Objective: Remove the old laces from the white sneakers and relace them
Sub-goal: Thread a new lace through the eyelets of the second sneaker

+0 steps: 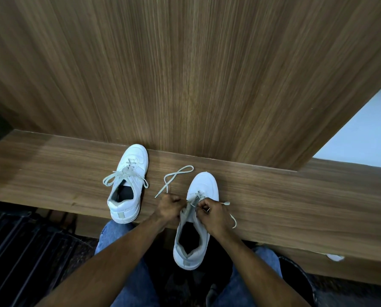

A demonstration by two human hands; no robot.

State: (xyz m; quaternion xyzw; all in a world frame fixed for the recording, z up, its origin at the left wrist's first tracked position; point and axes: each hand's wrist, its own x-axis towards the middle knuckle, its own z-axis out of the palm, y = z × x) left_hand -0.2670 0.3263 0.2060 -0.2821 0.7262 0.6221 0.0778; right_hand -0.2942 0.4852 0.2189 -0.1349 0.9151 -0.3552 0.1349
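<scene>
Work is under way on one sneaker only. The right sneaker point(198, 218) overhangs the worktop's point(295, 196) near edge, its lace point(176, 176) mostly pulled loose and trailing toward the back edge; left hand point(170, 207) and right hand point(211, 212) both pinch the lace at its eyelets. The left sneaker point(129, 185), nearer the back edge, remains fully laced and tied, so most of the job seems left.
</scene>
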